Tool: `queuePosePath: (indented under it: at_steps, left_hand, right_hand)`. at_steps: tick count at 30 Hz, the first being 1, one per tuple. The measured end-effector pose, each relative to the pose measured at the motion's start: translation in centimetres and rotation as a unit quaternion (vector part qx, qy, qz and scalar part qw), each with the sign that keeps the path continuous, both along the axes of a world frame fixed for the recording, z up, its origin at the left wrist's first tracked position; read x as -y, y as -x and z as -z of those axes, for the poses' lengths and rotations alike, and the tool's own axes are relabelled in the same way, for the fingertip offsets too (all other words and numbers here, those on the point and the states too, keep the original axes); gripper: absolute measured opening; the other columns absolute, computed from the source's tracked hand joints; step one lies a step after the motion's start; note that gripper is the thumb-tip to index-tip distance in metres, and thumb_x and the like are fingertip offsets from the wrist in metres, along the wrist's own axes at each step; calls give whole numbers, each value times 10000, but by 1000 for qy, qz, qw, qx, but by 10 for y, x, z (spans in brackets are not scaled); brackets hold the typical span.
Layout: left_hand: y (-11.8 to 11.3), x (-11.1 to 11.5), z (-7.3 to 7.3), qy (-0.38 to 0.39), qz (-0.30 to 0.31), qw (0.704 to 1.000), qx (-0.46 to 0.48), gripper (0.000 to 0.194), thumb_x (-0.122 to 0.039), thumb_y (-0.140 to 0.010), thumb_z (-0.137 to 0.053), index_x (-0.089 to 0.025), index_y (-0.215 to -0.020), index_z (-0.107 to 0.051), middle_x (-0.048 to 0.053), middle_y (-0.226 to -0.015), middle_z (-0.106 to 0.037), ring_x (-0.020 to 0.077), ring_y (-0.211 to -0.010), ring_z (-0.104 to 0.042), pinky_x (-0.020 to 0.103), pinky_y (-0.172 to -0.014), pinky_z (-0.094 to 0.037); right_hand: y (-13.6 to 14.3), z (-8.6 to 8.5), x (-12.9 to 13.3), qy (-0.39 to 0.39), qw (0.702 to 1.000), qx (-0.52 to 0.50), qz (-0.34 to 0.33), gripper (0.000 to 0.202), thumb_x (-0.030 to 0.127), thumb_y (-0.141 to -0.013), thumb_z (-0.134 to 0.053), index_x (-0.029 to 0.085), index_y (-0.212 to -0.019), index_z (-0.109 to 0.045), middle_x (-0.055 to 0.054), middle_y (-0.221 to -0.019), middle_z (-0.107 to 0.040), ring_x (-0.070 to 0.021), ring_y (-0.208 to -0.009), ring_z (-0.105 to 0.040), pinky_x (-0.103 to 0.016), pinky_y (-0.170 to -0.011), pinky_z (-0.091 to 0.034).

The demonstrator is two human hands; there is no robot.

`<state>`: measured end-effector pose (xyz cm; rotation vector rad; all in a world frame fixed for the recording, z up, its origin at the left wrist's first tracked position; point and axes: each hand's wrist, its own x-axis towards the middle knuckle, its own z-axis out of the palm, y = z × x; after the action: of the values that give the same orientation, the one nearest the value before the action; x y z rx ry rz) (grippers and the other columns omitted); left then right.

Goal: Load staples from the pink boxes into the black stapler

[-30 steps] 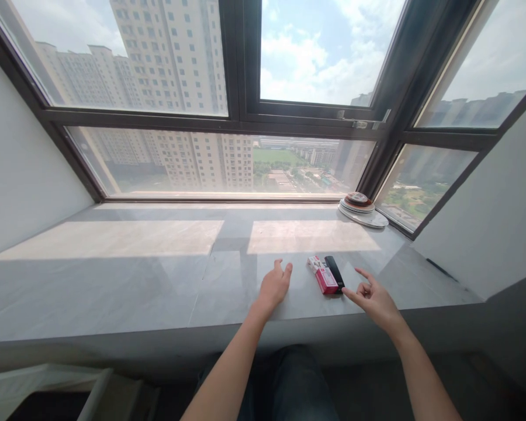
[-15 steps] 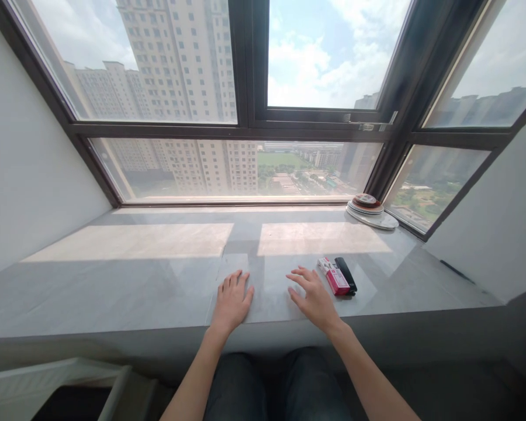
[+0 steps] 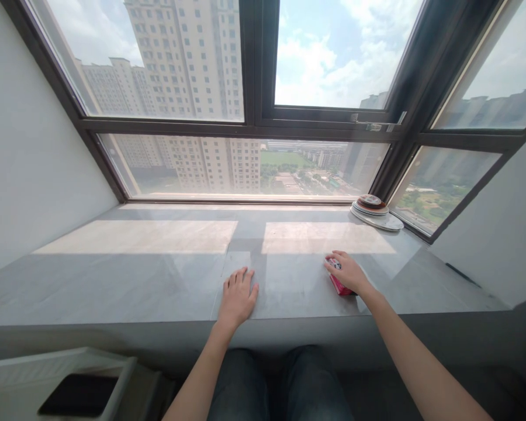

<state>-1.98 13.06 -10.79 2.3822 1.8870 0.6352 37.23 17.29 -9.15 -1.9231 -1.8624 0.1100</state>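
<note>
My left hand [image 3: 238,297] lies flat on the grey windowsill [image 3: 158,292], palm down, fingers stretched and holding nothing. My right hand [image 3: 347,273] hovers over or touches a small pink-and-white box [image 3: 339,286]. Its fingers are apart, and part of the box's white end shows between them. No firm grip on the box can be made out. The black stapler beside the box is almost wholly covered by this hand; only a dark edge shows near the box's lower right corner.
A stack of round plates or discs [image 3: 374,213] sits in the sill's far right corner. Dark-framed windows [image 3: 254,126] rise behind the sill. Below its front edge on the left stands a pale container or chair-like piece [image 3: 127,374] with a black flat item [image 3: 79,395].
My right hand has moved right, from bare sill onto the box and stapler, covering most of them. My left hand stays on the sill. The camera view has shifted slightly.
</note>
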Motion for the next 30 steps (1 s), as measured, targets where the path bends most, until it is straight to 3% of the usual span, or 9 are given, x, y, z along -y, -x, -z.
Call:
queuePosePath:
  at_steps: [7, 10, 13, 16, 19, 21, 24, 30]
  left_hand:
    - [0, 0, -1, -2, -2, 1000, -10, 444, -392, -995, -380, -302, -1419, -475, 65, -1520, -435, 275, -1400, -337, 450, -1168, -240]
    - [1, 0, 0, -7, 0, 1000, -12, 442, -396, -996, -376, -298, -1415, -477, 68, -1513, -442, 271, -1397, -343, 446, -1165, -246]
    - [1, 0, 1, -11, -1, 1000, -12, 448, -412, -1001, -361, -290, -1417, -476, 72, -1514, -443, 267, -1399, -346, 445, -1167, -245]
    - [2, 0, 2, -8, 3, 1000, -18, 480, -453, -1005, -337, -289, -1441, -455, 65, -1549, -408, 260, -1437, -309, 448, -1191, -208]
    - [1, -2, 5, -1, 11, 1000, -28, 530, -491, -1000, -330, -299, -1488, -409, 40, -1604, -333, 256, -1497, -214, 466, -1222, -128]
    - [1, -4, 7, 7, 18, 999, -31, 562, -508, -995, -333, -306, -1517, -372, 28, -1628, -287, 260, -1519, -163, 489, -1228, -96]
    - [1, -7, 9, 18, 26, 999, -32, 589, -528, -988, -338, -323, -1540, -338, 19, -1643, -246, 274, -1527, -143, 518, -1225, -84]
    - [1, -9, 10, 23, 23, 999, -39, 598, -543, -986, -325, -341, -1548, -322, 7, -1644, -238, 269, -1529, -143, 525, -1225, -73]
  right_hand:
    - [2, 2, 1, -17, 1000, -4, 11, 321, 388, -879, -565, 233, -1120, -710, -98, -1273, -601, -258, -1120, -593, -352, -1017, -408]
    - [4, -8, 3, -20, 1000, 9, 18, 375, 430, -882, -567, 225, -1172, -691, -111, -1342, -575, -295, -1238, -526, -424, -1080, -359]
    - [19, -24, 12, -89, 995, 26, 35, 434, 451, -925, -515, 237, -1283, -633, -96, -1440, -520, -331, -1404, -355, -551, -1166, -199]
    - [55, -31, 26, -115, 993, 9, -28, 464, 428, -995, -391, 250, -1388, -560, -76, -1455, -519, -269, -1432, -340, -482, -1192, -198]
    - [100, -15, 42, -17, 992, 9, -126, 573, 511, -994, -382, 280, -1516, -421, -53, -1548, -423, -263, -1463, -301, -443, -1179, -252]
    - [125, 5, 50, 43, 991, 36, -122, 627, 552, -983, -387, 304, -1558, -342, -36, -1604, -334, -305, -1502, -197, -525, -1187, -187]
    - [144, 28, 55, 45, 992, 79, -90, 615, 553, -997, -344, 336, -1571, -306, -6, -1653, -200, -321, -1526, -81, -561, -1198, -61]
    - [147, 27, 57, 51, 992, 90, -71, 618, 575, -998, -297, 367, -1579, -268, 23, -1662, -153, -321, -1529, -43, -574, -1193, -5]
